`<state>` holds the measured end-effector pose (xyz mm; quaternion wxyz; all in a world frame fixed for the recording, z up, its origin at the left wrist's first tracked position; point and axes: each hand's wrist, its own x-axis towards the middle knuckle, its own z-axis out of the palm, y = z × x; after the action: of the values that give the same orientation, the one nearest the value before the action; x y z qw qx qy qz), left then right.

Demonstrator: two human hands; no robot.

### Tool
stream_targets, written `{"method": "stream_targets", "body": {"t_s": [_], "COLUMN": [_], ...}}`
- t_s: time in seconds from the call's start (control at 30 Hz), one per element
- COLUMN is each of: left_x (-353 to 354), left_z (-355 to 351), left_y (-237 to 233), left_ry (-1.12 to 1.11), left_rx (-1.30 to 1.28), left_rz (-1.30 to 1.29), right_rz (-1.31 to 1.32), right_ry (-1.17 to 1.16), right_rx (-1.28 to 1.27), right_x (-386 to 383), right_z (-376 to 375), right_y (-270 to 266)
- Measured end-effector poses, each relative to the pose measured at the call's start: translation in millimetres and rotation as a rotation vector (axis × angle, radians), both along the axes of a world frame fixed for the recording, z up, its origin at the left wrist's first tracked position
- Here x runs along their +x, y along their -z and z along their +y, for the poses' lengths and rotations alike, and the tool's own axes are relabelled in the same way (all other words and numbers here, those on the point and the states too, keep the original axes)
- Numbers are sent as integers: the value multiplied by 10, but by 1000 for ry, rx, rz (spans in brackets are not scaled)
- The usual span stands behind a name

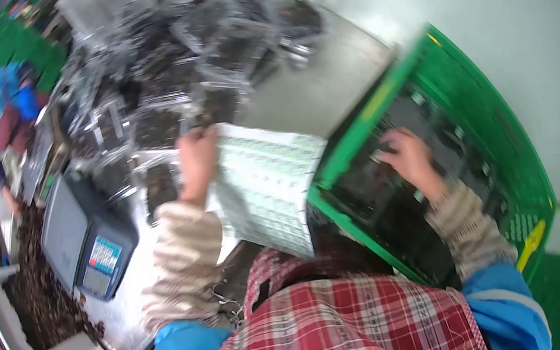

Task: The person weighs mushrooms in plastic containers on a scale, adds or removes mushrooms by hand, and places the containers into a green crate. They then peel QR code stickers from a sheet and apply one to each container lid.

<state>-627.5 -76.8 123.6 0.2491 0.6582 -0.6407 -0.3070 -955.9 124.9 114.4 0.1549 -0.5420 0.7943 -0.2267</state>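
My left hand point(199, 161) pinches the upper left corner of a sheet of labels point(267, 188), white with rows of green print, which hangs in front of the apron. Over on the right, my right hand point(407, 155) reaches into a green crate point(512, 134). Its fingers are drawn together at a small white label point(377, 155), right over the dark-filled clear packs point(365, 190) in the crate. Small pale patches show on several of those packs.
Clear plastic packs point(217, 29) are heaped on the metal table point(303, 92). A grey weighing scale point(85, 236) stands at left, beside loose dark pieces point(42, 292) and a white tray point(6, 321). Another person point(6, 111) in blue works at the far left, near a green crate point(14, 46).
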Motion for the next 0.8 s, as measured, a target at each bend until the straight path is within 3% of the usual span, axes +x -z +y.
{"method": "stream_targets", "body": {"t_s": [0.03,0.1,0.13,0.2,0.27,0.33,0.4,0.47,0.53,0.57,0.6,0.67,0.7,0.73,0.8], "left_x": [7,-183,-247,-301,-238,-138,217,738,1272,1375,1373,1297,1302,1293,1249], "left_z": [-141,-157,-220,-239,-263,-259,-288,-354,-546,-630,-724,-917,-1021,-1057,-1136], "left_y": [350,498,607,725,668,590,525,528,739,551,391,199,227,342,610], "left_ry": [-3,-80,-131,-175,-183,-167,-139,-328,-409,-373,-384,-335,-359,-361,-636], "left_rx": [-28,-68,-55,-109,-100,-174,-235,-545,-315,-72,-67,224,319,325,62], "left_rz": [8,-1,-7,-70,-16,187,242,-50,-305,-232,-226,-289,-186,-172,235], "right_rz": [122,117,-141,-313,-596,-759,-804,-864,-919,-993,-1063,-1100,-1183,-1269,-1290], "right_ry": [45,3,74,45,-65,-95,49,150,248,258,270,339,375,411,334], "right_rx": [-28,-59,-214,-377,-152,58,287,321,357,303,252,162,104,37,20], "right_x": [-49,-239,-274,116,477,716,848,982,1114,1133,1165,1324,1332,1312,1153], "right_z": [1,38,-14,-382,-998,-1776,-2394,-2778,-3080,-3188,-3241,-3228,-3254,-3272,-3238], "right_y": [-26,-143,-221,-909,-1320,-1046,-603,-345,-36,161,261,247,315,339,255]}}
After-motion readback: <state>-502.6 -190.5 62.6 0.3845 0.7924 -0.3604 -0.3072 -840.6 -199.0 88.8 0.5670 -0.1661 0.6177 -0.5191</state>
